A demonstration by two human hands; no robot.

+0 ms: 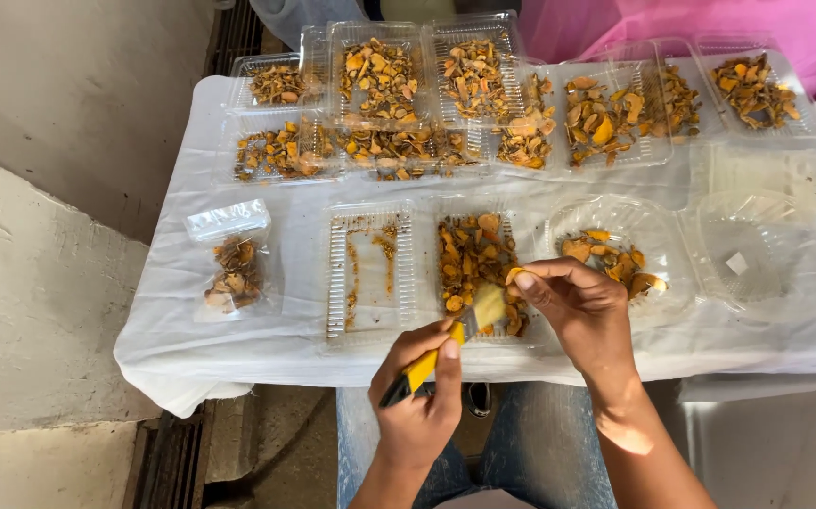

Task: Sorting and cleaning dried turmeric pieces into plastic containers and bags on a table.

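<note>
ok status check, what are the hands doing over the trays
Left hand grips a yellow knife. Right hand pinches an orange piece at the blade. Both above the tray of pieces. Nothing in the way.

Left hand (417,401) grips yellow knife (424,368); right hand (582,306) pinches orange piece (514,274) over tray (477,273).

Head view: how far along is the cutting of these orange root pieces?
Done: the back-row trays hold cut pieces, and a small bag is filled. In hand: the left hand holds a yellow-handled knife against a piece pinched by the right hand, above a full tray. Left: one tray is nearly bare and the round container is empty.
</note>
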